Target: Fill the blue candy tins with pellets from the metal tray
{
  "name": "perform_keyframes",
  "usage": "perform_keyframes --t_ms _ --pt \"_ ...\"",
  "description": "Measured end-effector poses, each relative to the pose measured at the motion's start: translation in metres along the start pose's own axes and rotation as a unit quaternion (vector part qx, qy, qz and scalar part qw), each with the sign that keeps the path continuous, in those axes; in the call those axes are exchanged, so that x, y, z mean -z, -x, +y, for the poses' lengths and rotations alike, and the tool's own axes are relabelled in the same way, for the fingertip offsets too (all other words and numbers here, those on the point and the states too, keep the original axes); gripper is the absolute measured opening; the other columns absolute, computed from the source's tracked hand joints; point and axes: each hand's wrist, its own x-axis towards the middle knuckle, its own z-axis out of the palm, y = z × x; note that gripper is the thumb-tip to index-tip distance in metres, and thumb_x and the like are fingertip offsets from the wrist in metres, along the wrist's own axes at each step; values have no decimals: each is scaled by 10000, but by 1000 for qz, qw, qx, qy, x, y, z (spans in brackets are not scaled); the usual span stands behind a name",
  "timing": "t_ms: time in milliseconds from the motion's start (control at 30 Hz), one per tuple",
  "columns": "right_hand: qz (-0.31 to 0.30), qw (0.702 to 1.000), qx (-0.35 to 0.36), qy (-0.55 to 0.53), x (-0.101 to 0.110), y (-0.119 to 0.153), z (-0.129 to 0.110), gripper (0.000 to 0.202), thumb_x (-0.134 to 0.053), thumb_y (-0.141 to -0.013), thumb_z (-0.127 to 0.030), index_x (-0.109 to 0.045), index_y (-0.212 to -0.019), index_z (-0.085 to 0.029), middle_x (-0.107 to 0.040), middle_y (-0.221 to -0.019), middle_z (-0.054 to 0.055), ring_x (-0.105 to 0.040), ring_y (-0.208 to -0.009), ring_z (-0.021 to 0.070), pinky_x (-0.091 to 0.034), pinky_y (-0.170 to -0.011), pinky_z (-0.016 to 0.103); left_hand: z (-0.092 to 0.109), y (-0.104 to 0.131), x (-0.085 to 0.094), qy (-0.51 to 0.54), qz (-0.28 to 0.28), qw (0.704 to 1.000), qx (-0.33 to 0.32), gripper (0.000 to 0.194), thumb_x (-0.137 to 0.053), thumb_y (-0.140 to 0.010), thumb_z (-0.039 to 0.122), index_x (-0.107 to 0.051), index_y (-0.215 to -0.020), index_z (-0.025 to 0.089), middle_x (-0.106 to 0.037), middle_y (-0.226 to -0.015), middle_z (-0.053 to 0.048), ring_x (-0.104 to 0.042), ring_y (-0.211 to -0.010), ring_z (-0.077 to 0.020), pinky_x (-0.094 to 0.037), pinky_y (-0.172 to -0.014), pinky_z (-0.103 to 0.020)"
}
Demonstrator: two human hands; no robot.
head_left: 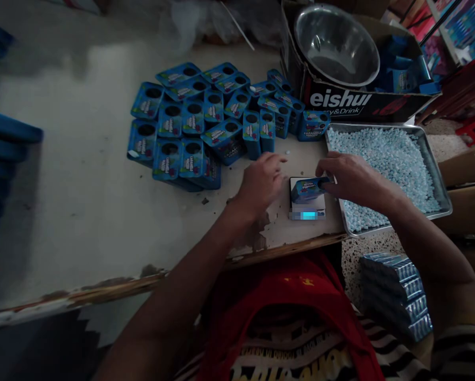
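A small blue box (307,190) with a dark round opening rests on a digital scale (319,205) whose display is lit. My right hand (350,177) has its fingers at the right end of this box, around the opening. My left hand (263,180) hovers over the table left of the scale, fingers curled, close to the nearest standing boxes; what it holds, if anything, is hidden. Many similar blue boxes (192,116) stand grouped behind and left of my hands. Under and beside my right hand lies a metal tray (448,203) of small pale blue and white pieces (396,164).
A black carton (312,98) at the back right holds a steel bowl (336,47) and blue boxes. More blue boxes (7,143) line the left edge. Shiny wrapped packs (400,296) are stacked low at the right. The table's worn front edge (118,286) lies near my body.
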Motion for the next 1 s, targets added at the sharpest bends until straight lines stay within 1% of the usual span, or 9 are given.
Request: perform_keyframes --t_ms 167,300,400,500,633,733,800,867,1000 --pt "65 996 -27 49 -15 -27 54 242 -672 -904 -91 -870 -995 -197 -816 -973 104 -662 -921 282 -435 -822 396 1 -69 -40 -146 -76 985 -49 403 -488 -901 -37 -791 -1113 123 -784 -1149 -186 -750 -1130 -319 -630 -981 -409" --pt "-68 985 11 161 -49 -44 79 271 -642 -952 -83 -869 -1088 -140 -840 -1175 178 -643 -1165 352 -437 -929 437 -1 -86 -45 -174 -126 976 -42 356 -486 -874 -58 -801 -966 79 -796 -1077 -235 -748 -1164 -361 -622 -984 -437" --pt "-92 975 25 203 -72 -49 79 305 -561 -1045 -122 -866 -1036 -120 -841 -1102 205 -624 -1222 364 -424 -979 460 5 -79 -27 -184 -152 971 -36 335 -543 -862 -40 -827 -977 95 -815 -1139 -215 -756 -1202 -356 -617 -1037 -443" --pt "-62 982 19 177 -84 -53 79 289 -587 -1033 -124 -873 -998 -135 -848 -1075 192 -638 -1207 353 -431 -1004 463 30 -59 4 -125 -105 987 -15 328 -620 -917 38 -852 -1119 151 -843 -1181 -136 -791 -1131 -293 -631 -1031 -404" --pt "80 995 -54 6 -82 -53 92 298 -704 -854 -72 -893 -1070 -156 -844 -1042 120 -692 -1042 291 -482 -928 409 81 -27 35 69 -45 996 -36 219 -774 -920 133 -874 -1090 228 -860 -1033 -33 -800 -945 -201 -636 -900 -306" --pt "189 958 -92 -197 -72 -37 101 270 -758 -792 -151 -893 -1025 -166 -791 -860 39 -649 -791 198 -492 -773 339 104 -15 35 83 -75 991 -77 205 -809 -871 92 -878 -995 240 -860 -1021 -18 -796 -969 -211 -630 -941 -334" --pt "216 921 -96 -309 -62 -20 98 210 -798 -786 -232 -882 -966 -165 -736 -761 7 -595 -693 161 -460 -674 305 108 -12 31 65 -76 991 -87 189 -835 -851 94 -872 -969 237 -859 -1021 -24 -793 -1003 -231 -627 -973 -367" --pt "213 901 -85 -368 -53 -2 87 193 -830 -789 -277 -873 -939 -164 -707 -725 -3 -565 -657 145 -430 -624 288 105 -9 34 60 -26 994 -93 153 -853 -868 127 -865 -974 237 -854 -1015 -24 -786 -1004 -227 -625 -970 -368" --pt "192 926 -12 -326 -42 20 53 133 -801 -820 -209 -865 -937 -196 -756 -822 14 -584 -706 148 -470 -685 312 86 0 61 45 131 986 -97 96 -851 -904 159 -856 -969 230 -846 -959 -7 -768 -889 -171 -620 -843 -294"
